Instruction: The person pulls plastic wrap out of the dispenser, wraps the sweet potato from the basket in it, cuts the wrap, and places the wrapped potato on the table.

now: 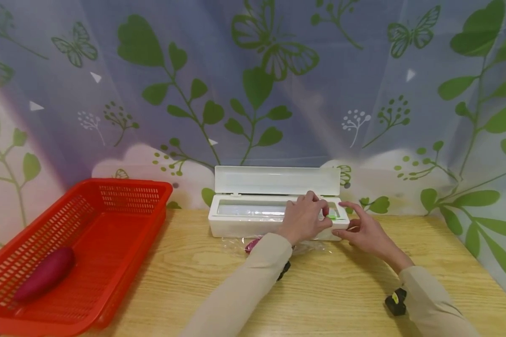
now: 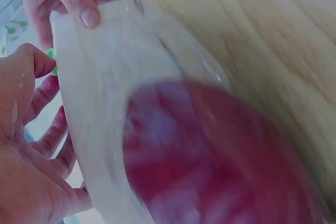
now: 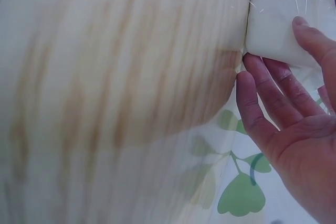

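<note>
On a wooden table (image 1: 337, 290), the left hand (image 1: 303, 220) pinches a green tab (image 1: 332, 216) atop the white box (image 1: 240, 229) while the right hand (image 1: 368, 235) grips its end, apparently steadying it.

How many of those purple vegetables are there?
2. One vegetable lies in the red basket; the second vegetable lies under clear film in front of the white box, partly hidden by the left sleeve in the head view. More could be hidden.
</note>
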`<act>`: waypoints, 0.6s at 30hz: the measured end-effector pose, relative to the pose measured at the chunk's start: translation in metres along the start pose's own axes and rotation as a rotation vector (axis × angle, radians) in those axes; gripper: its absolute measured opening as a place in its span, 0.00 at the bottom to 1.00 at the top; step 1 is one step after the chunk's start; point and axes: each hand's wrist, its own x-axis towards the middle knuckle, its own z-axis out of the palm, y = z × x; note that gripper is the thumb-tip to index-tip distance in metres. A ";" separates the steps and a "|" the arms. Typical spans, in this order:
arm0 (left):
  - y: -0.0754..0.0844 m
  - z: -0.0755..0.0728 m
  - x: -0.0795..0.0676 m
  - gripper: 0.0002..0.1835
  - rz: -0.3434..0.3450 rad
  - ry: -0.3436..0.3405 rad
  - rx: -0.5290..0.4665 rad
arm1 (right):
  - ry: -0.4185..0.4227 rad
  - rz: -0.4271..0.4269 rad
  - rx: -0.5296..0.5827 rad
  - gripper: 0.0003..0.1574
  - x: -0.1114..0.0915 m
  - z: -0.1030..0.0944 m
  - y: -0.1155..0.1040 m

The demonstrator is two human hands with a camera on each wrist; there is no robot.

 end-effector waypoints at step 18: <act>-0.025 -0.013 -0.012 0.16 0.248 0.004 0.001 | -0.001 0.001 0.016 0.52 0.001 0.004 0.000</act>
